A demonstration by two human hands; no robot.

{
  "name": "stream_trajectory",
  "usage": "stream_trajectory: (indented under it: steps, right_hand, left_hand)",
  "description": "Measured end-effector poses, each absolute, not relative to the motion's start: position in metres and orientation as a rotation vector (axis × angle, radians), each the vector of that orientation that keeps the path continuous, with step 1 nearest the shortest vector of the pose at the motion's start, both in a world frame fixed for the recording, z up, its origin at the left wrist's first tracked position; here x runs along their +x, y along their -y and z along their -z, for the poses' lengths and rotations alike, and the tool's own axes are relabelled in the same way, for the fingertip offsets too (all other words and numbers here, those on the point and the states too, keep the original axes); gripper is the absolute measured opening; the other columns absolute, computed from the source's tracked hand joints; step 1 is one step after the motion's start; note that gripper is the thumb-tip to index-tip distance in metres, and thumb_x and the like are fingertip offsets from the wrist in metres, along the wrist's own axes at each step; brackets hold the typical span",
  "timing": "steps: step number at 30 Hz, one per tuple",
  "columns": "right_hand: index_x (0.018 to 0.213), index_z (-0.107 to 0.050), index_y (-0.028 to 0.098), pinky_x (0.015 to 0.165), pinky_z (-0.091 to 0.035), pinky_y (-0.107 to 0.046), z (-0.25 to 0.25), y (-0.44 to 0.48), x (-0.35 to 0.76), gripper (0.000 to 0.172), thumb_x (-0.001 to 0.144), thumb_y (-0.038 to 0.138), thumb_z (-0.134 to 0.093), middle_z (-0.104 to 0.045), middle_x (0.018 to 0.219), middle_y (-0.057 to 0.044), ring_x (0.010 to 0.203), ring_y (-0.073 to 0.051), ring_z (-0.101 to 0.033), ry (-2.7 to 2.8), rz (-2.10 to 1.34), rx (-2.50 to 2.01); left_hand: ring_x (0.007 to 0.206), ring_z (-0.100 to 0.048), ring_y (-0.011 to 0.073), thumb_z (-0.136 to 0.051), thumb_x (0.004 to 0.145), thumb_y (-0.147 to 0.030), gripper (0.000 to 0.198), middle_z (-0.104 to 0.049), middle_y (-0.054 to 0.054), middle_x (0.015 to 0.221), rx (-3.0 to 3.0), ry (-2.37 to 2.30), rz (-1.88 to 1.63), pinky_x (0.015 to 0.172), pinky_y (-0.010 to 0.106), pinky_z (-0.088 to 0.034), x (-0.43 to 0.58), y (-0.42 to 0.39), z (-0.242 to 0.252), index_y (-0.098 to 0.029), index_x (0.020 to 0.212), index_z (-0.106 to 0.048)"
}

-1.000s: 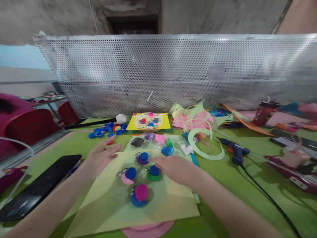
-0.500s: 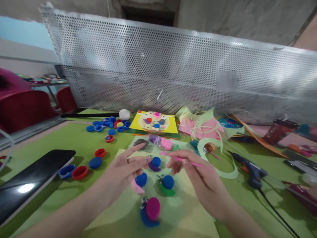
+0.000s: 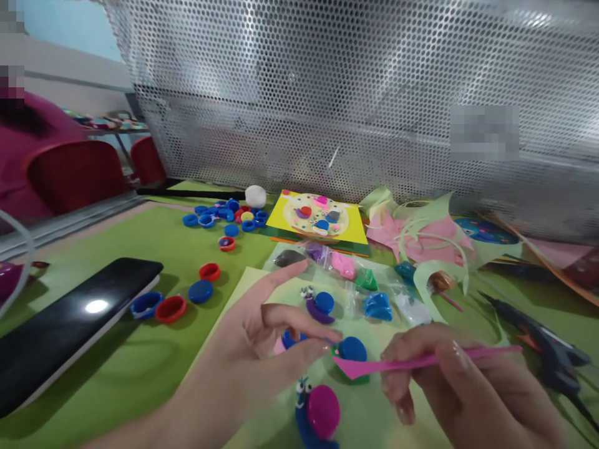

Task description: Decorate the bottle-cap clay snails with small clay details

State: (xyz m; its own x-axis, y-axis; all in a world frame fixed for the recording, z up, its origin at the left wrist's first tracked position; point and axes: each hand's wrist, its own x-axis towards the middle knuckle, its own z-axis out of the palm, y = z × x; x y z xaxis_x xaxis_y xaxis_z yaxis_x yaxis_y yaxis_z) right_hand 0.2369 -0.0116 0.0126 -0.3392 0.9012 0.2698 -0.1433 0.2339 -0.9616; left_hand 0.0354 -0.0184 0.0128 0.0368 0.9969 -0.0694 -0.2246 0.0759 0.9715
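My right hand [image 3: 449, 380] grips a pink plastic modelling tool [image 3: 397, 363], its flat blade pointing left in front of a green clay snail with a blue bottle-cap shell [image 3: 352, 350]. Thumb and forefinger of my left hand [image 3: 266, 349] pinch together beside that snail's head; whatever they hold is too small to make out. Beyond them stands a purple snail with a blue cap [image 3: 324, 303]. My left fingers partly cover a pink snail with a blue cap [image 3: 294, 338]. Nearest me is a blue snail with a magenta cap [image 3: 324, 411] and googly-looking eyes.
Bagged clay [image 3: 344, 265] lies behind the snails, before a yellow picture card [image 3: 350, 226]. At left are a black phone [image 3: 79, 324], red and blue bottle caps [image 3: 200, 291] and a white ball [image 3: 255, 196]. Paper scraps [image 3: 421, 234] and a glue gun [image 3: 538, 330] are at right.
The view has dipped and shifted left. My left hand has moved from the purple snail to the green one. The pink tool has turned, so its blade now points left.
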Motion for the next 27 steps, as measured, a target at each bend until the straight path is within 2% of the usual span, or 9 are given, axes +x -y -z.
stream_trajectory:
  steps: [5,13,18,23,27]
  right_hand:
    - [0.087,-0.075,0.03,0.053,-0.059,-0.024,-0.014,0.012,0.24,0.027,0.094,0.038,-0.05,-0.073,0.065,-0.004,0.055,-0.016,-0.068,1.512,-1.35,-0.717]
    - [0.085,-0.074,0.031,0.053,-0.059,-0.027,-0.013,0.013,0.238,0.026,0.093,0.039,-0.051,-0.072,0.063,-0.003,0.053,-0.017,-0.067,1.495,-1.283,-0.751]
    - [0.086,-0.075,0.031,0.054,-0.059,-0.023,-0.014,0.013,0.239,0.025,0.094,0.038,-0.051,-0.072,0.065,-0.002,0.056,-0.015,-0.067,1.484,-1.281,-0.756]
    - [0.085,-0.075,0.031,0.051,-0.058,-0.024,-0.012,0.013,0.238,0.027,0.094,0.035,-0.05,-0.072,0.065,-0.003,0.055,-0.016,-0.067,1.437,-1.247,-0.751]
    - [0.085,-0.075,0.032,0.052,-0.059,-0.026,-0.012,0.012,0.237,0.027,0.094,0.036,-0.05,-0.072,0.065,-0.003,0.055,-0.017,-0.067,1.428,-1.251,-0.748]
  left_hand:
    - [0.076,-0.068,0.0146,-0.076,0.067,-0.023,0.083,-0.073,-0.005,0.066,1.025,-1.087,-1.239,0.077,0.022,-0.05,0.039,0.025,-0.021,-0.024,0.138,-0.034]
    - [0.078,-0.068,0.0146,-0.076,0.07,-0.023,0.083,-0.073,-0.005,0.068,1.102,-1.02,-1.234,0.077,0.022,-0.049,0.035,0.025,-0.012,-0.024,0.14,-0.032]
    - [0.078,-0.068,0.012,-0.075,0.074,-0.022,0.068,-0.075,-0.006,0.072,1.166,-0.952,-1.206,0.079,0.02,-0.051,0.035,0.025,-0.009,-0.031,0.134,-0.043]
    - [0.074,-0.068,0.0116,-0.077,0.071,-0.023,0.063,-0.075,-0.007,0.069,1.056,-1.017,-1.316,0.075,0.017,-0.051,0.04,0.029,-0.012,-0.036,0.127,-0.054]
    - [0.079,-0.07,0.0135,-0.072,0.077,-0.033,0.042,-0.078,-0.006,0.078,1.287,-1.064,-1.209,0.075,0.017,-0.053,0.034,0.029,-0.013,-0.041,0.117,-0.063]
